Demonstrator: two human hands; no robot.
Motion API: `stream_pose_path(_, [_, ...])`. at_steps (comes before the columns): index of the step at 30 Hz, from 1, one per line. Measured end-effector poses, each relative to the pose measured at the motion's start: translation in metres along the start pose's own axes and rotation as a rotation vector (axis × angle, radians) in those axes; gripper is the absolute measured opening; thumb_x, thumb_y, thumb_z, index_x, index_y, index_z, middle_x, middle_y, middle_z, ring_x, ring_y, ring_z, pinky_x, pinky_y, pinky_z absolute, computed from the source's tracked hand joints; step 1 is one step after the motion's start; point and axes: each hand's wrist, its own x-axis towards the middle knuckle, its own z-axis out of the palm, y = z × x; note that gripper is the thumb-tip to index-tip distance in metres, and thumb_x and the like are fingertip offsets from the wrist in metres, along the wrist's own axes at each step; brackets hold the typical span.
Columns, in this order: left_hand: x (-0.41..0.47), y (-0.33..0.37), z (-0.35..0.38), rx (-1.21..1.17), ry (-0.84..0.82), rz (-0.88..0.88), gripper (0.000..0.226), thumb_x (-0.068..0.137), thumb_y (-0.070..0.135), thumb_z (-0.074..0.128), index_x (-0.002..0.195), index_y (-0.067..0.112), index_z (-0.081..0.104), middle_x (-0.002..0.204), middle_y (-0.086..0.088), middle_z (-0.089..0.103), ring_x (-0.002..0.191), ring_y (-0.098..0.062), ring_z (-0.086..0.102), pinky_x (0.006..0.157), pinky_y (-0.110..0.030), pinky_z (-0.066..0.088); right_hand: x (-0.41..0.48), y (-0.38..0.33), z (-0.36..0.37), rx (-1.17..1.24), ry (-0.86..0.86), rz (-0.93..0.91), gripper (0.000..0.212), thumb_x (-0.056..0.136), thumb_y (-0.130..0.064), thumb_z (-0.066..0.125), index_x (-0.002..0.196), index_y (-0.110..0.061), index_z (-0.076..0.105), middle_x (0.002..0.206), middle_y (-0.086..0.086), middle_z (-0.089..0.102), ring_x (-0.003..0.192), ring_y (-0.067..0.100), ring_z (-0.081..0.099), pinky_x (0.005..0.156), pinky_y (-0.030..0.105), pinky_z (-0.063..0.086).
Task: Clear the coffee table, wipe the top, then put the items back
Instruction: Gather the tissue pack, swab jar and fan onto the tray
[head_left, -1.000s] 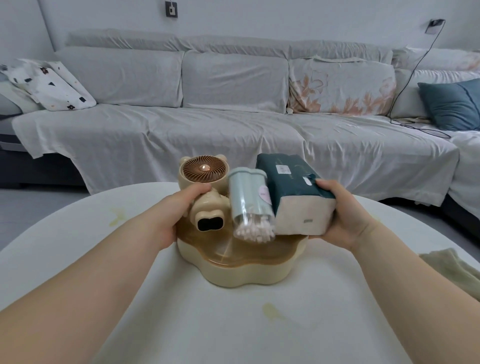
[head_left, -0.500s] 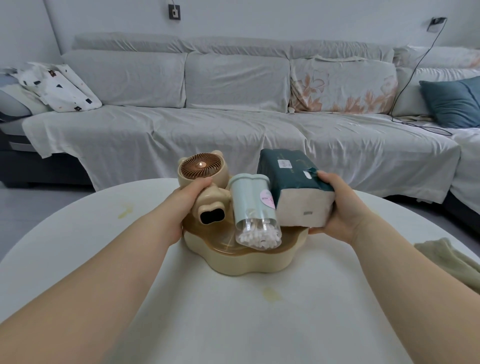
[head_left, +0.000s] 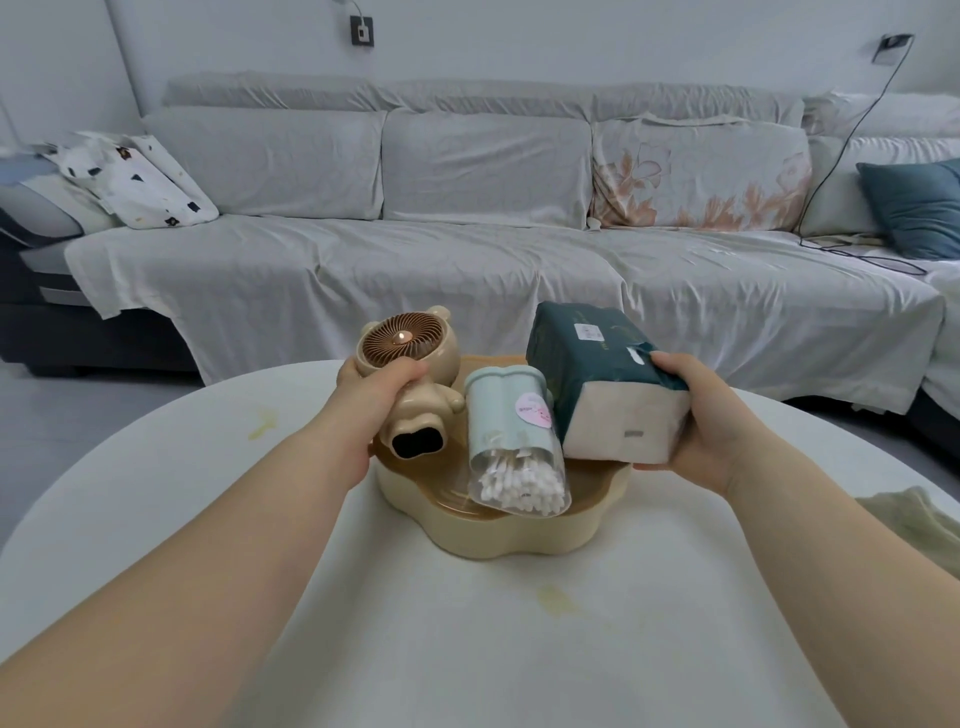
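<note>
A beige scalloped tray (head_left: 498, 540) sits on the white round coffee table (head_left: 467, 665). My left hand (head_left: 374, 410) is wrapped around the neck of a beige bear-shaped fan (head_left: 405, 343), which leans toward me over the tray's left side. My right hand (head_left: 696, 415) grips the near right end of a dark green tissue pack (head_left: 587, 358), tilted over the tray's right side. Between them a pale green cotton swab jar (head_left: 511, 436) leans in the tray, its clear end full of swabs facing me.
Yellowish stains mark the table in front of the tray (head_left: 553, 597) and at the far left (head_left: 262, 422). A green cloth (head_left: 914, 525) lies at the table's right edge. A grey covered sofa (head_left: 467, 280) with cushions runs behind the table.
My left hand has closed further around the fan, which now leans away from the swab jar. The right hand keeps its hold on the tissue pack. The tray has stayed on the table.
</note>
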Motion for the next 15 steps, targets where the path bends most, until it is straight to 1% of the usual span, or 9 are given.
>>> stream_pose_path(2, [0.0024, -0.0023, -0.0035, -0.021, -0.009, -0.019, 0.052, 0.074, 0.032, 0.062, 0.121, 0.019, 0.043, 0.088, -0.002, 0.059, 0.068, -0.016, 0.057, 0.059, -0.028, 0.043, -0.0001, 0.0004, -0.0007, 0.006, -0.005, -0.002, 0.014, 0.082, -0.036, 0.049, 0.082, -0.025, 0.057, 0.052, -0.005, 0.066, 0.067, 0.019, 0.055, 0.068, 0.032, 0.041])
stream_pose_path(5, [0.0054, -0.0036, -0.0074, -0.031, -0.026, -0.032, 0.054, 0.073, 0.029, 0.063, 0.122, 0.015, 0.045, 0.095, -0.008, 0.06, 0.066, -0.019, 0.057, 0.058, -0.029, 0.044, -0.0006, 0.0007, -0.001, 0.008, -0.014, -0.008, 0.014, 0.083, -0.036, 0.048, 0.082, -0.025, 0.057, 0.053, -0.005, 0.067, 0.068, 0.019, 0.056, 0.069, 0.034, 0.043])
stream_pose_path(7, [0.0062, -0.003, -0.0082, -0.017, -0.024, -0.025, 0.053, 0.073, 0.028, 0.064, 0.121, 0.014, 0.046, 0.093, -0.008, 0.061, 0.066, -0.019, 0.058, 0.056, -0.028, 0.045, -0.0011, 0.0006, -0.0008, 0.008, -0.02, -0.012, 0.014, 0.083, -0.036, 0.048, 0.083, -0.025, 0.057, 0.054, -0.005, 0.067, 0.068, 0.019, 0.057, 0.069, 0.035, 0.044])
stream_pose_path(9, [0.0067, -0.0026, -0.0083, -0.009, -0.021, -0.02, 0.054, 0.073, 0.028, 0.065, 0.121, 0.013, 0.045, 0.096, -0.009, 0.061, 0.067, -0.019, 0.057, 0.058, -0.028, 0.044, -0.0017, 0.0006, -0.0004, 0.011, -0.022, -0.013, 0.014, 0.083, -0.036, 0.048, 0.083, -0.025, 0.058, 0.056, -0.004, 0.068, 0.069, 0.019, 0.057, 0.07, 0.036, 0.044])
stream_pose_path(11, [0.0057, -0.0023, -0.0076, -0.003, -0.016, -0.034, 0.052, 0.073, 0.032, 0.063, 0.119, 0.012, 0.046, 0.098, -0.009, 0.06, 0.069, -0.018, 0.056, 0.059, -0.028, 0.044, -0.0022, 0.0005, -0.0004, 0.017, -0.018, -0.009, 0.015, 0.082, -0.036, 0.049, 0.084, -0.025, 0.058, 0.063, -0.002, 0.067, 0.069, 0.02, 0.057, 0.072, 0.037, 0.045])
stream_pose_path(13, [0.0038, -0.0022, -0.0074, -0.019, -0.017, -0.059, 0.041, 0.075, 0.034, 0.061, 0.107, 0.011, 0.053, 0.087, -0.006, 0.06, 0.066, -0.016, 0.055, 0.058, -0.027, 0.042, -0.0032, 0.0007, -0.0004, 0.017, -0.023, -0.001, 0.016, 0.082, -0.037, 0.049, 0.086, -0.025, 0.058, 0.069, 0.0, 0.065, 0.07, 0.02, 0.057, 0.07, 0.037, 0.044])
stream_pose_path(15, [0.0022, -0.0017, -0.0073, -0.047, -0.039, -0.079, 0.022, 0.077, 0.033, 0.059, 0.087, 0.013, 0.058, 0.073, -0.003, 0.059, 0.062, -0.014, 0.055, 0.056, -0.025, 0.041, -0.0032, 0.0007, -0.0012, 0.017, -0.032, 0.011, 0.016, 0.082, -0.037, 0.049, 0.085, -0.025, 0.059, 0.065, -0.001, 0.067, 0.069, 0.021, 0.057, 0.071, 0.037, 0.043])
